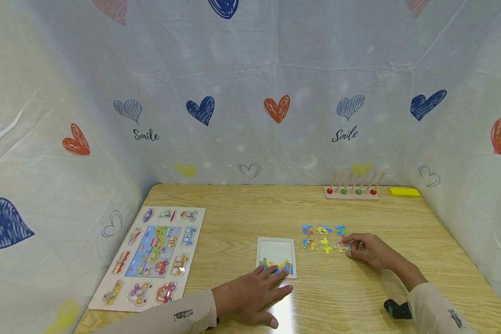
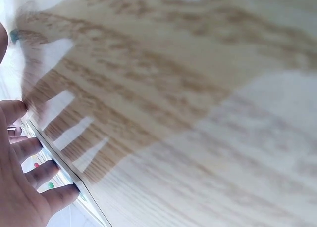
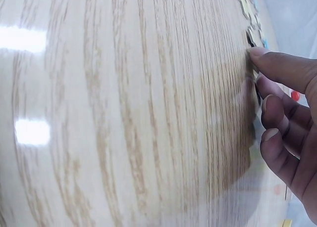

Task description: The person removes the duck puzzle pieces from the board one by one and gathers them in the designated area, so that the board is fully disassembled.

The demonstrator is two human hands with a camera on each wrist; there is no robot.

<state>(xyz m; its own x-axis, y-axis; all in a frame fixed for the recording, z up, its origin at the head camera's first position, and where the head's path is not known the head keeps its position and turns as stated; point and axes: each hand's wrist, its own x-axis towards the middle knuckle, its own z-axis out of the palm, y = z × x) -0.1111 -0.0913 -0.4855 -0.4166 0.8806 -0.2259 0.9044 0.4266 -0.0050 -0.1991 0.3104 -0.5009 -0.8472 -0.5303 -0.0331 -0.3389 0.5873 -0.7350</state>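
A white-framed jigsaw tray [image 1: 277,246] lies in front of me, with several joined pieces along its near side. My left hand [image 1: 250,294] rests over that near edge, fingers spread and fairly straight; in the left wrist view its fingertips touch the tray edge [image 2: 67,170]. To the right, loose jigsaw pieces [image 1: 324,230] lie in two rough rows. My right hand [image 1: 373,252] pinches a pink and yellow jigsaw piece [image 1: 341,247] at the right end of the nearer row. In the right wrist view, thumb and index finger meet at that piece [image 3: 251,38], partly hidden by them.
A large vehicle peg puzzle board [image 1: 121,278] lies on the left. Towards the back right stand a wooden peg rack [image 1: 350,196] with red and green beads and a yellow block [image 1: 404,192]. A black object [image 1: 397,309] lies by my right sleeve. Curtains enclose the table.
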